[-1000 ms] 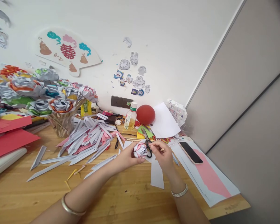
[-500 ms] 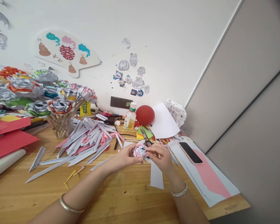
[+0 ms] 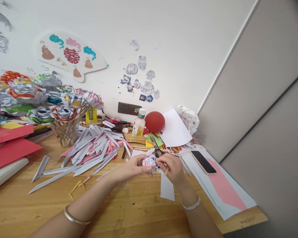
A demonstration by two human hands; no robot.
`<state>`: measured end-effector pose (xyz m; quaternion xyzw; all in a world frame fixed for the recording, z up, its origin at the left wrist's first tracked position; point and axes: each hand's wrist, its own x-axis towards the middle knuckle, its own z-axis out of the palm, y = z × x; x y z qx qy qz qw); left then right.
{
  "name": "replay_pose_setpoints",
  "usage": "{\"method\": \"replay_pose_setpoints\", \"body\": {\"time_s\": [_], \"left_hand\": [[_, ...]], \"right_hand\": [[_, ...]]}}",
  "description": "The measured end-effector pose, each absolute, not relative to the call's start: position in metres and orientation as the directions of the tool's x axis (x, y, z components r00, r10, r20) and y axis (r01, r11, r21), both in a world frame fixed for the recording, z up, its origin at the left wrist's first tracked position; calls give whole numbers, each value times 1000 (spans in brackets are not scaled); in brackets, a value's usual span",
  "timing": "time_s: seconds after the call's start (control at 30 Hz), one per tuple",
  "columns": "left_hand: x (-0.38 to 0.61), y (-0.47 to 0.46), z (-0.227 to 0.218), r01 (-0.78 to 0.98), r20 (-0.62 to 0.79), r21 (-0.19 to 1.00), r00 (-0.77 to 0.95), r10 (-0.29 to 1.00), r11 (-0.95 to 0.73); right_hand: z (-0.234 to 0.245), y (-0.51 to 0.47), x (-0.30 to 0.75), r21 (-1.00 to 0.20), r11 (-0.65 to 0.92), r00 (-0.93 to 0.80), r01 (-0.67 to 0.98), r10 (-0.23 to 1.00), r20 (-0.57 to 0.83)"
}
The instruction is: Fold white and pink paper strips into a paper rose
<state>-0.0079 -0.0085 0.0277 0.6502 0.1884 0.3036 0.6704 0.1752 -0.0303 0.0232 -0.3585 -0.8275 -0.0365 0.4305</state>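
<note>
A small white and pink paper flower point(image 3: 149, 161) is held over the table in front of me. My left hand point(image 3: 136, 167) wraps round its left side, thumb across the front. At its right edge, the thumb and forefinger of my right hand point(image 3: 172, 167) are pinched together on a petal. A short tan stick end point(image 3: 166, 171) shows below those fingers; whether it joins the flower is hidden. Just behind the hands lie open scissors point(image 3: 157, 147). Under the right hand, a white paper strip point(image 3: 167, 187) rests on the wood.
Left of my hands spreads a pile of folded paper strips point(image 3: 96, 148). Finished paper flowers point(image 3: 64, 113) stand on sticks in a clear cup point(image 3: 69, 135). A bottle point(image 3: 138, 124) and red balloon point(image 3: 155, 122) are behind. At right, a phone point(image 3: 203, 162) lies on paper sheets point(image 3: 220, 205).
The paper flower has tilted slightly in my hands. My right fingers have shifted a little at its edge, and the tan stick end has come into sight beneath them.
</note>
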Motion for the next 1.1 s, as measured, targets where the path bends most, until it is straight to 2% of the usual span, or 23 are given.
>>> {"method": "replay_pose_setpoints", "body": {"time_s": [0.07,0.4,0.53,0.73,0.93,1.1], "left_hand": [[-9,-8,27,-169,147,985,766,626,-23],[-14,-6,22,-141,119,990,796,593,-10],[-15,-3,18,-143,114,990,817,566,8],[-15,-1,18,-147,120,989,806,580,-1],[-15,-3,20,-168,139,986,808,572,-3],[-11,-8,21,-241,158,967,815,558,78]], "right_hand": [[22,-30,175,-254,731,-370,633,575,730],[24,-29,175,-473,735,-333,486,656,677],[25,-29,175,-439,754,-369,489,635,679],[24,-32,172,-318,781,-407,537,570,714],[27,-33,172,-410,772,-371,486,607,703],[20,-34,169,-352,746,-302,565,584,753]]}}
